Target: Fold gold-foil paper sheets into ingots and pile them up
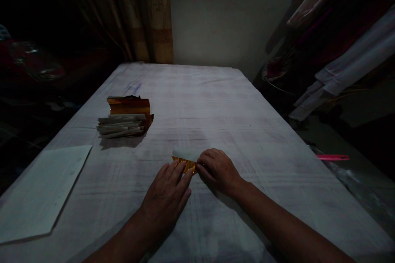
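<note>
A small folded piece of paper [186,158], gold foil on one side and white on the other, lies on the cloth-covered table [216,102] in front of me. My left hand [168,195] lies flat with its fingers stretched out, the fingertips pressing on the gold edge of the piece. My right hand [217,169] is curled, its fingers closed on the right end of the same piece. Further back on the left sits a stack of folded gold and white papers [125,122] with a curled gold sheet on top.
A large white sheet [40,191] lies at the table's near left corner. Curtains hang behind the table's far left and pale garments hang at the right. A pink object [333,157] lies beyond the right edge. The room is dim.
</note>
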{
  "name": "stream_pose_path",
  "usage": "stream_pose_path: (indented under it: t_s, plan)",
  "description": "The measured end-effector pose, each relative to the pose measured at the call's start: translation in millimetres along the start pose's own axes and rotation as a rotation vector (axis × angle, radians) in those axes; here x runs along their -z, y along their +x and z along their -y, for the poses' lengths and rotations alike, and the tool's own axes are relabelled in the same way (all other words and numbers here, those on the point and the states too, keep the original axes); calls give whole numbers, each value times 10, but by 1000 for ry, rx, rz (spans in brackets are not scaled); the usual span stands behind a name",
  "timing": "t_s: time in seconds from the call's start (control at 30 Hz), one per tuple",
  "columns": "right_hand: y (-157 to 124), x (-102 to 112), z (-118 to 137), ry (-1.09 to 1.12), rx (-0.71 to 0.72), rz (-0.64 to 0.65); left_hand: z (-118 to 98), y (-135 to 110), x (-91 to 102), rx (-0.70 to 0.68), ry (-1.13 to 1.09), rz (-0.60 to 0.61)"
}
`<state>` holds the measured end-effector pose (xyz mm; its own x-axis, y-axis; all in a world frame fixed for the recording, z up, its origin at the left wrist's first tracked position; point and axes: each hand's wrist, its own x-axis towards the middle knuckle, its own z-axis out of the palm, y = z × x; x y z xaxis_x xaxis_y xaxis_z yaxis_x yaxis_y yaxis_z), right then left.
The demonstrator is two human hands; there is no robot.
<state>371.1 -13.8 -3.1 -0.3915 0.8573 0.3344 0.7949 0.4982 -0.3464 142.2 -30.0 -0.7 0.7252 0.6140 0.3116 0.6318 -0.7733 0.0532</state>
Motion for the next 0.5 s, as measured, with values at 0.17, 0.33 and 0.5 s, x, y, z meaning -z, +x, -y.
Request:
stream_pose_path:
  t_s: [0.17,0.33,0.5]
  plan:
    - [20,-24,11,-31,-20,-1,11,17,55,-26,-1,12]
    - [33,-42,39,-80,-40,-5,10,8,46,-23,-8,1]
    - [35,-59,59,-105,-63,0,7,19,53,-8,-21,46]
